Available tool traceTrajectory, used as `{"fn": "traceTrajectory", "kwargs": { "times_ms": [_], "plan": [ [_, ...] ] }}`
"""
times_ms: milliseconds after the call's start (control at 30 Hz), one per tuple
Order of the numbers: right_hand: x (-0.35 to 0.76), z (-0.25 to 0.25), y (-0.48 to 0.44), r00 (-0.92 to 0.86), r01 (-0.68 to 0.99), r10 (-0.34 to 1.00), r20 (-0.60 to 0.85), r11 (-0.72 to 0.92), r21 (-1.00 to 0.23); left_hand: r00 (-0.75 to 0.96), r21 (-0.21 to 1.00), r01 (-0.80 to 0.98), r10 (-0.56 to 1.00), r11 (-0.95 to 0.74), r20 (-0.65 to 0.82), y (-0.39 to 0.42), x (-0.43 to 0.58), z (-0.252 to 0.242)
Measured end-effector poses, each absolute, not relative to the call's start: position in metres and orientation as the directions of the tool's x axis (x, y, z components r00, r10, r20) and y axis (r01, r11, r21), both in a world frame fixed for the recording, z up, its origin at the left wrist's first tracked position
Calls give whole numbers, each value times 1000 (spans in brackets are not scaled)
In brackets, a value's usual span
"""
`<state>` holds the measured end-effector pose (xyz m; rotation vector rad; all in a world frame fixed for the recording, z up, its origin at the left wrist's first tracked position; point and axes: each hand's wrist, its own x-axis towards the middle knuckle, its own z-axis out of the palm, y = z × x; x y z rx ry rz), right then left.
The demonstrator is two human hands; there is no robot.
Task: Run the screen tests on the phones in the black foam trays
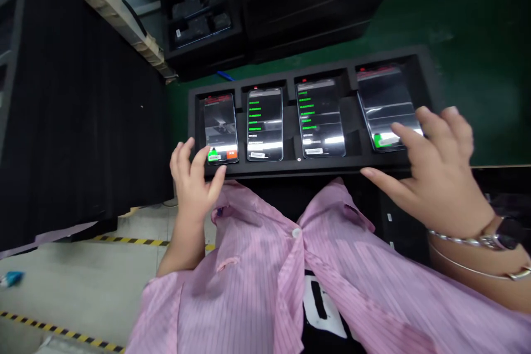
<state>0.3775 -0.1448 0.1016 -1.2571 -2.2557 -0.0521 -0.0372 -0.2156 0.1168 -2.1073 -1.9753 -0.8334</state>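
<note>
while four phones are lying screen-up in separate compartments of a black tray point(274, 171), both bare hands are hovering unclenched at its two ends, grasping nothing. the left hand point(191, 177) is sitting by the leftmost phone point(221, 130), its index fingertip beside a green button; whether it is touching the glass, i cannot tell. because an orange-red button point(231, 154) is sitting right next to the green one, a slightly stray tap could be choosing the wrong answer. the right hand point(442, 182) is hanging over the rightmost phone point(385, 108) and covering its lower corner, so anything displayed there is going unseen and risking an accidental touch. the tray is lying near the front edge of the green table point(489, 121), so leaning on its near rim could be tipping it, jolting the phones.
</note>
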Motion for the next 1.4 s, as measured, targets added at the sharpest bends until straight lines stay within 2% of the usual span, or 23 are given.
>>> {"fn": "traceTrajectory", "kwargs": {
  "times_ms": [133, 267, 467, 600, 900, 1033, 1133, 1200, 1300, 1400],
  "plan": [
    [349, 119, -140, -470, 687, 738, 485, 650, -325, 134, 240, 930, 864, -279, 486, -202, -14, 132],
    [323, 111, -139, -537, 592, 685, 493, 722, -357, 162, 223, 933, 884, -281, 438, -186, 2, 132],
    [307, 84, -140, -561, 663, 618, 551, 734, -149, 121, 185, 967, 952, -178, 281, -173, 13, 119],
    [304, 84, -140, -559, 678, 647, 518, 717, -164, 119, 180, 970, 963, -165, 242, -171, 15, 123],
    [299, 85, -137, -551, 701, 674, 493, 694, -165, 102, 185, 971, 961, -152, 256, -164, 16, 122],
    [311, 96, -137, -575, 653, 682, 453, 716, -249, 108, 214, 964, 970, -156, 219, -168, 7, 128],
    [336, 105, -136, -491, 675, 730, 476, 664, -321, 50, 287, 946, 938, -154, 342, -178, -19, 137],
    [356, 105, -135, -394, 747, 774, 496, 583, -318, -10, 318, 939, 910, -134, 413, -187, -39, 140],
    [380, 97, -135, -270, 837, 831, 486, 452, -308, -46, 343, 935, 926, -92, 375, -197, -58, 134],
    [391, 89, -134, -258, 881, 883, 391, 382, -281, -52, 354, 933, 950, -64, 309, -198, -60, 121]
  ]
}}
